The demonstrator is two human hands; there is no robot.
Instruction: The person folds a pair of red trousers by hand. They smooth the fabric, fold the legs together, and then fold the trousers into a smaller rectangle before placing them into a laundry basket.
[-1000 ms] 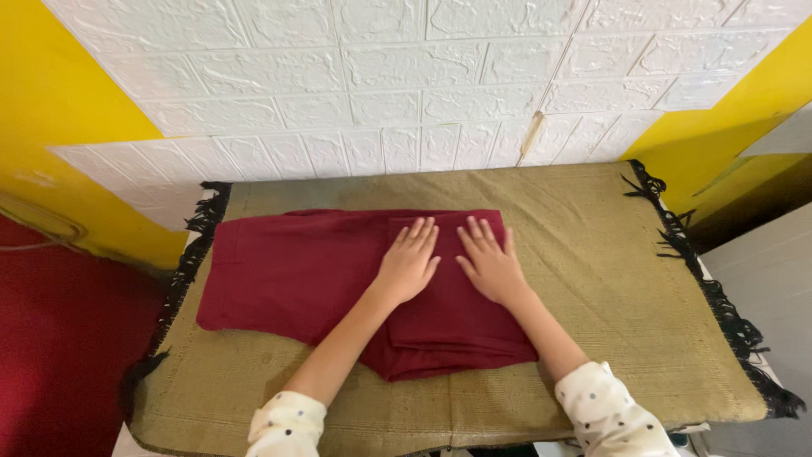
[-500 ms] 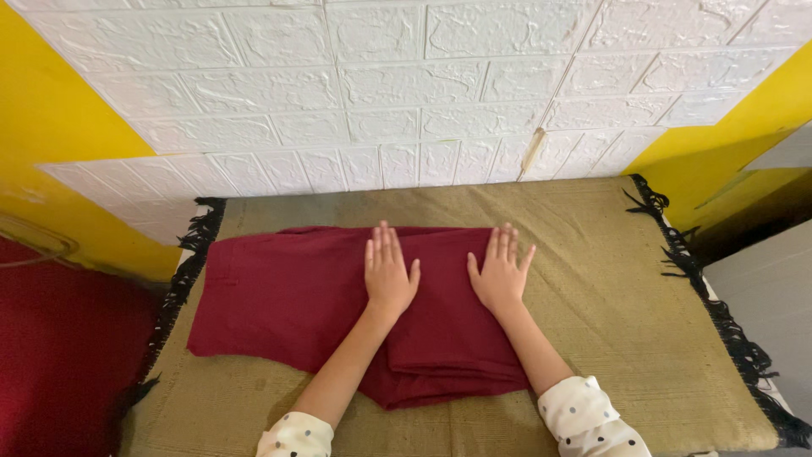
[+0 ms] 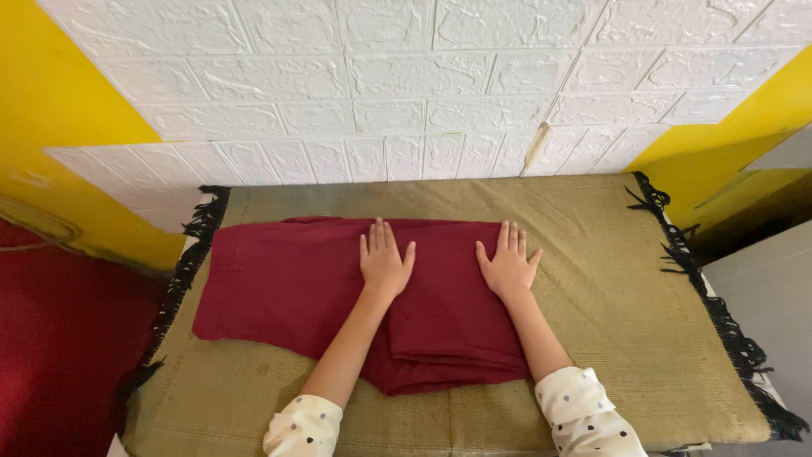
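Head view. A dark red cloth (image 3: pixel 296 283), folded into layers, lies flat on an olive woven mat (image 3: pixel 609 288) with black fringe (image 3: pixel 719 313) along its short edges. The mat covers a table that stands against a white brick-pattern wall panel (image 3: pixel 406 76) flanked by yellow wall (image 3: pixel 59 101).

The left hand (image 3: pixel 385 264) rests palm down near the middle of the cloth, fingers extended and lightly spread, thumb out toward the other hand. The right hand (image 3: pixel 507 267) lies palm down at the cloth's right edge, fingers likewise extended and slightly apart; its outer fingers seem to reach just past the cloth onto the mat, though the border is hard to trace there. Neither hand pinches or grips fabric.

Between and below the hands the cloth is thicker, with stacked folded edges at its near end. Left of the left hand it extends as a broader, flatter panel. White sleeves with dark dots (image 3: pixel 584 415) cover both forearms near the bottom of the view. A red surface (image 3: pixel 59 338) lies left of the mat.
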